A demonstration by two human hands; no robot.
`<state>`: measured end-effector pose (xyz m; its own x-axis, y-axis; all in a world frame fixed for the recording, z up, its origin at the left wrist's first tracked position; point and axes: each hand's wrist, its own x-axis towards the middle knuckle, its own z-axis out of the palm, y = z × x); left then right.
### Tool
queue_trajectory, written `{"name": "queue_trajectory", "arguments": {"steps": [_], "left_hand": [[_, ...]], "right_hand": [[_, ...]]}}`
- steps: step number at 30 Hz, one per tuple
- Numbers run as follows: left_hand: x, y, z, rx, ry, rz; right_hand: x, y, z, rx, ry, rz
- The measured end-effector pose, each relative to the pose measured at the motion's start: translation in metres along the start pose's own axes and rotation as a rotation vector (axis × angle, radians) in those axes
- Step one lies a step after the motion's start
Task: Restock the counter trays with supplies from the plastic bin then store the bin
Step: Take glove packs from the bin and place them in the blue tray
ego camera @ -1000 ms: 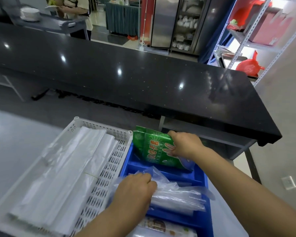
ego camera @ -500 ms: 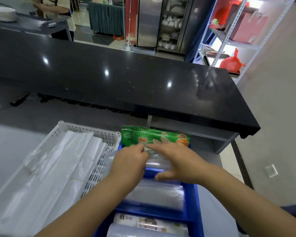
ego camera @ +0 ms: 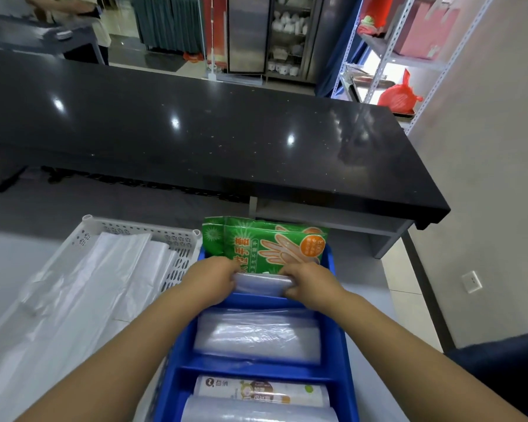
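Grey worktop (ego camera: 28,254) holds a blue tray (ego camera: 345,360) with three compartments. Nearest, rolls of plastic bags (ego camera: 262,394); in the middle one, a clear bag stack (ego camera: 256,336). In the far one, the left hand (ego camera: 211,278) and right hand (ego camera: 311,281) clutch a clear packet (ego camera: 259,283) before green glove packets (ego camera: 265,242). Left of the tray, a white basket (ego camera: 180,257) holds white bags (ego camera: 83,300). Beyond the tray runs a black counter (ego camera: 195,132).

A blue divided tray (ego camera: 342,354) sits at lower centre. Green glove packets (ego camera: 265,242) stand upright in its far compartment, clear plastic bags (ego camera: 256,336) lie flat mid-tray, printed rolls (ego camera: 262,391) nearest the bottom edge.
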<state>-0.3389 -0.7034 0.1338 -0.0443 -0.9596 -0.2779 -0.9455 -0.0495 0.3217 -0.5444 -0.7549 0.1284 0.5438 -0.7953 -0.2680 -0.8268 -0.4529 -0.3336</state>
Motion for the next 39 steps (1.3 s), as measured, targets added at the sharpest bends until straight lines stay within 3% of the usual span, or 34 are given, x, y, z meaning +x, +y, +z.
{"name": "queue_trajectory", "arguments": {"steps": [4,8,11,14,18,21,27,32,39], "left_hand": [[0.007,0.009,0.002,0.075,-0.09,-0.02],[0.005,0.01,-0.004,0.106,-0.052,-0.025],[-0.004,0.005,-0.013,0.183,0.072,-0.014],[-0.01,0.0,-0.026,0.128,0.206,-0.029],[-0.011,0.006,-0.032,0.093,0.546,0.071],[-0.005,0.012,-0.029,0.13,0.654,0.159],[0.014,0.012,-0.025,0.199,0.567,0.106],[0.021,0.014,-0.028,0.191,0.455,0.13],[0.029,0.016,-0.026,0.171,0.455,0.129]], "right_hand": [[-0.009,0.002,-0.016,-0.217,0.142,-0.032],[-0.016,0.006,-0.019,-0.274,0.224,-0.045],[-0.02,0.009,-0.014,-0.262,0.313,-0.041],[-0.025,0.019,-0.014,-0.05,0.554,0.008],[-0.019,0.03,-0.013,0.174,0.771,0.109],[-0.011,0.027,-0.008,0.338,0.735,0.166],[-0.005,0.022,0.0,0.596,0.649,0.234],[-0.004,0.026,0.001,0.498,0.569,0.274],[0.001,0.029,-0.006,0.36,0.539,0.323]]}}
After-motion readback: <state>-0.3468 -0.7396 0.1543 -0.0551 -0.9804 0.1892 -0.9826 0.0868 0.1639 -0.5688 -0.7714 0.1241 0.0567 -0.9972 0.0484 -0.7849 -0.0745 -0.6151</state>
